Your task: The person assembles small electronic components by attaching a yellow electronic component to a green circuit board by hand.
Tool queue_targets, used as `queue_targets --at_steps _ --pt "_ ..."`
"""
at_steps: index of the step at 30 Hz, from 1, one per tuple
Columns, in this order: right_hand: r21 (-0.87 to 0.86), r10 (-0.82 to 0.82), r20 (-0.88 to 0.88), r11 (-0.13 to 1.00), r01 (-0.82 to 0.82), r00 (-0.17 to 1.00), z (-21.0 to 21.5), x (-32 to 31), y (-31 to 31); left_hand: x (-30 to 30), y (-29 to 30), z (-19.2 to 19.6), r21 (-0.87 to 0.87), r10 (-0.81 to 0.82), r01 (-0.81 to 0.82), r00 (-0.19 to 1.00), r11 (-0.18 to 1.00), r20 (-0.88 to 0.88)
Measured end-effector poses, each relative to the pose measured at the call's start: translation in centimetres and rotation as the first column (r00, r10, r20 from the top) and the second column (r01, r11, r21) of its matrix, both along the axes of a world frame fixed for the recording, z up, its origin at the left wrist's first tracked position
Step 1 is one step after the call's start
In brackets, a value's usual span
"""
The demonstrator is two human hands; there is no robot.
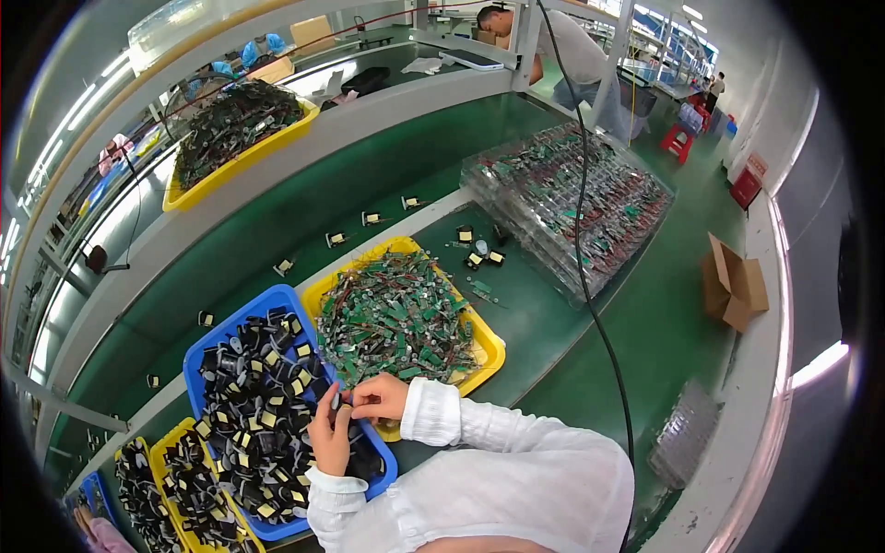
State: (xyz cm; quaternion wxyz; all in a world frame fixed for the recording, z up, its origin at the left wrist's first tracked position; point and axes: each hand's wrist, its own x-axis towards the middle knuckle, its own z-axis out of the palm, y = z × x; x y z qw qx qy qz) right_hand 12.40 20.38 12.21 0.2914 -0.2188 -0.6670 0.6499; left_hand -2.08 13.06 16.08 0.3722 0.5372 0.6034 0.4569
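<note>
Mostly dark part (345, 399) between fingers (342, 423)

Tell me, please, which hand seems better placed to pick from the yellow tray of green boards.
Right hand, probably: it's nearer the yellow tray, while the left hand is over the blue tray. Both look occupied.

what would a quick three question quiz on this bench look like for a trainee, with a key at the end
1. What colour is the tray of green circuit boards just beyond the right hand?
A) red
B) yellow
C) white

2. True or false: the left hand is close to the right hand.

3. Fill in the blank: in the picture, the stack of clear plastic trays lies to the ____ of the tray of green circuit boards.

Key: 1. B; 2. true; 3. right
</note>
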Motion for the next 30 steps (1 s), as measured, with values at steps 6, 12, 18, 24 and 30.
queue_targets --at_steps 6,12,18,24,30 --pt "0.096 -0.022 -0.040 0.995 0.026 0.999 0.1 0.0 -0.2 -0.1 0.0 -0.6 0.127 0.025 -0.027 0.999 0.992 0.022" --pt "0.259 -0.044 -0.063 0.964 0.059 0.997 -0.1 0.0 -0.2 0.1 0.3 -0.8 0.119 -0.018 0.003 0.992 0.993 0.124" --pt "0.304 -0.079 -0.111 0.946 0.110 0.991 -0.2 0.4 0.0 0.5 0.1 -0.2 0.134 -0.044 0.041 0.999 0.990 0.015" --pt "0.359 -0.086 -0.109 0.926 0.120 0.990 -0.9 0.0 -0.3 0.7 0.0 -0.9 0.243 0.049 0.009 0.972 0.970 -0.231" --pt "0.457 -0.153 -0.176 0.862 0.218 0.972 -1.2 -1.1 -0.7 -0.2 -0.2 -1.6 0.277 0.033 0.019 0.983 0.961 -0.181"
